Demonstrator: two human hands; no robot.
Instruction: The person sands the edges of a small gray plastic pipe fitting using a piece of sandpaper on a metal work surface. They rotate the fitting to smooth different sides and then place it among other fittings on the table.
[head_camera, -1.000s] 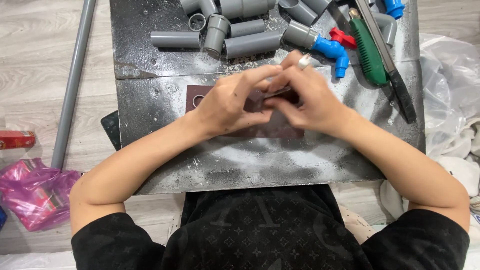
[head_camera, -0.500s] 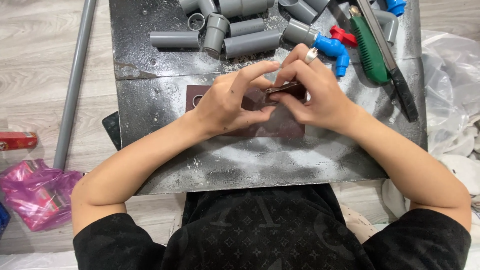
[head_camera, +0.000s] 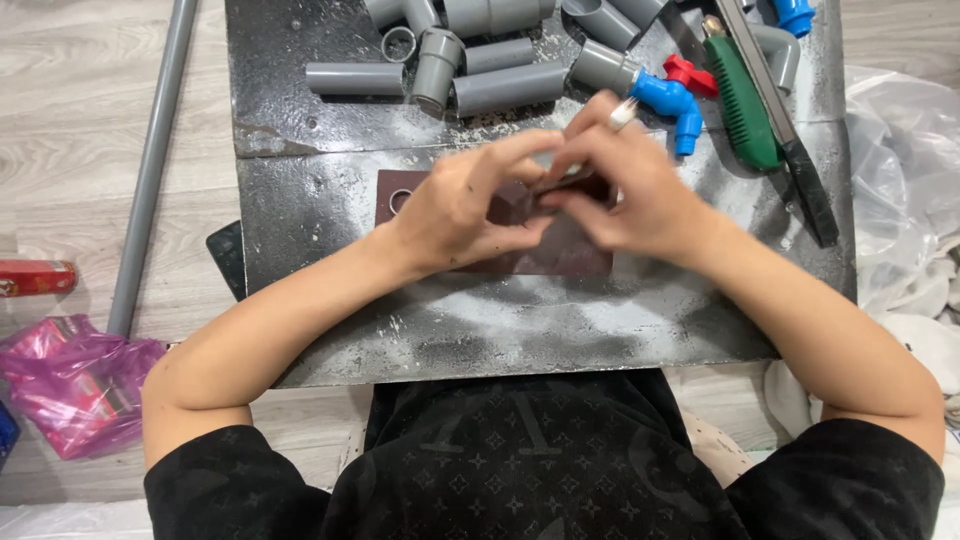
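My left hand and my right hand meet over a dark brown sheet that lies on a grey, scuffed work board. Between the fingertips of both hands I pinch a small dark piece; the fingers hide most of it and its shape cannot be made out. A ring shows on a finger of my right hand. A small round hole or ring sits at the sheet's left corner.
Grey plastic pipe pieces and fittings lie along the board's far edge, with a blue valve with a red handle and a green-handled saw. A long grey pipe lies on the floor at left, a pink bag beside it, white plastic bags at right.
Both hands have shifted slightly while working the small piece between the fingertips; the right hand's fingers have curled a little lower over it. Nothing else moved.
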